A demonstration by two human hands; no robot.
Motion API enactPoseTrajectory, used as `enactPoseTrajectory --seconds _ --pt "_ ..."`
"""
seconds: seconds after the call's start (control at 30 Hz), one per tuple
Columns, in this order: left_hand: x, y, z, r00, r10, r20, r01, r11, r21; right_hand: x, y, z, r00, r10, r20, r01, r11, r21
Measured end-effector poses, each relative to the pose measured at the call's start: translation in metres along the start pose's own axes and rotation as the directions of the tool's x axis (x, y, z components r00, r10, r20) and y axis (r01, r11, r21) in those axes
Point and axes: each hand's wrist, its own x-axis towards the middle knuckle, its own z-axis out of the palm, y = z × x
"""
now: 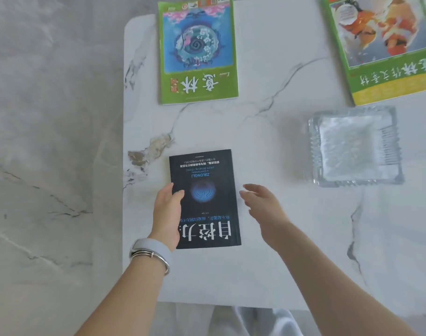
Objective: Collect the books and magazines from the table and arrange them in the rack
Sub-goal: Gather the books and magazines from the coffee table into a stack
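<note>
A grey marble-patterned floor (49,166) lies to the left of a white veined tabletop (280,263), which carries a green magazine (197,52) at its far edge, a dark book (204,197) nearer the person, a clear glass dish (355,146) further right, and a second green magazine (386,47) at the far right corner. The left hand (167,214), a pale band and thin bangle (151,254) on its wrist, grips the book's left edge with the thumb on the cover, while the right hand (265,209) hovers released just beside the book's right edge, fingers spread.
</note>
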Motion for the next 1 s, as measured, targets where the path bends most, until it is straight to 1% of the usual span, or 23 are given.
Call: enactPoseTrajectory --seconds 0.13,0.27,0.4,0.47,0.53,0.6,0.67,0.7,0.83,0.93,1.0 --pt "0.012 -0.006 0.002 0.999 -0.032 -0.009 0.032 0.999 0.039 0.009 0.008 0.016 0.999 0.022 -0.038 -0.022 1.0 0.009" --pt "0.016 -0.007 0.001 0.995 -0.095 0.003 0.095 0.995 -0.008 0.017 0.01 0.024 0.997 0.02 -0.076 -0.021 1.0 -0.002" --pt "0.017 -0.01 0.002 0.985 -0.17 -0.013 0.17 0.985 -0.024 0.018 0.013 0.03 0.999 0.021 -0.035 -0.022 1.0 -0.016" --pt "0.013 -0.007 0.007 0.988 -0.155 0.012 0.155 0.988 -0.006 0.012 0.012 0.026 1.0 -0.013 -0.012 0.013 1.0 -0.013" --pt "0.004 -0.002 0.015 0.996 -0.089 0.019 0.089 0.996 0.019 0.002 0.008 0.013 0.998 -0.068 -0.002 0.068 0.998 -0.005" --pt "-0.01 0.008 0.03 1.0 0.004 0.02 -0.004 0.999 0.04 -0.012 -0.001 -0.011 0.993 -0.114 0.011 0.113 0.991 0.072" --pt "-0.031 0.019 0.051 0.996 0.07 0.063 -0.072 0.997 0.036 -0.025 -0.011 -0.039 0.988 -0.153 0.029 0.147 0.975 0.167" --pt "-0.043 0.024 0.064 0.991 0.095 0.093 -0.098 0.995 0.027 -0.031 -0.017 -0.055 0.984 -0.178 0.011 0.173 0.966 0.191" --pt "-0.098 0.036 0.138 0.959 0.184 0.217 -0.19 0.982 0.008 -0.049 -0.031 -0.141 0.956 -0.246 -0.161 0.28 0.931 0.235" --pt "-0.134 0.027 0.209 0.916 0.209 0.341 -0.228 0.974 0.016 -0.058 -0.029 -0.222 0.926 -0.252 -0.279 0.327 0.907 0.267" --pt "-0.159 0.012 0.264 0.896 0.203 0.396 -0.236 0.971 0.034 -0.062 -0.021 -0.282 0.899 -0.265 -0.348 0.361 0.899 0.248"
